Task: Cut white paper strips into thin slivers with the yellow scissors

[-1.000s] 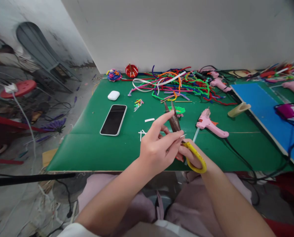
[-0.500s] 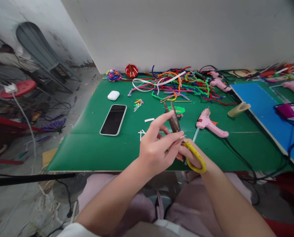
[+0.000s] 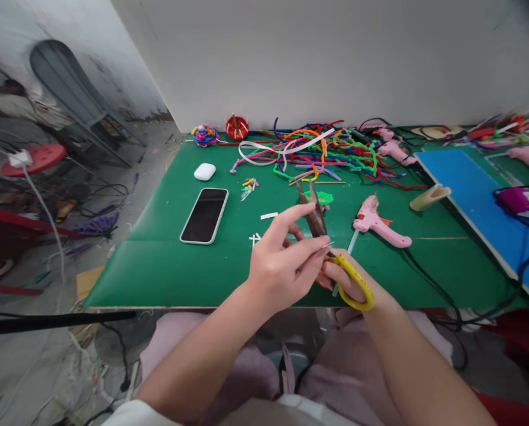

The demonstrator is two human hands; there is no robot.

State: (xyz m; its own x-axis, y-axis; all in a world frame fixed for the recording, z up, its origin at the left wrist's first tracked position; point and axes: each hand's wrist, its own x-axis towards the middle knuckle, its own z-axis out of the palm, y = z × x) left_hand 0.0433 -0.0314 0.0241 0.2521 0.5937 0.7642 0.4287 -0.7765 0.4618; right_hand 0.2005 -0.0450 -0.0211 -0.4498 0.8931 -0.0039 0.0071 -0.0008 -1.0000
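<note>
My right hand (image 3: 351, 284) grips yellow-handled scissors (image 3: 335, 251), their dark blades slightly apart and pointing away from me over the green mat (image 3: 158, 260). My left hand (image 3: 282, 260) sits just left of the blades, thumb and fingers pinching a thin white strip (image 3: 328, 244) at the blades' base, forefinger stretched out along them. A small green piece (image 3: 320, 197) lies on the mat beyond the blade tips. Short white strip offcuts (image 3: 256, 238) lie left of my left hand.
A phone (image 3: 205, 215) and a white earbud case (image 3: 205, 171) lie at the left. A heap of coloured pipe cleaners (image 3: 322, 152) fills the back. A pink glue gun (image 3: 377, 222) with its cord lies right. A blue board (image 3: 481, 201) is further right.
Both hands and the scissors have dipped slightly; the blades look a little narrower than before. Nothing else on the mat has moved.
</note>
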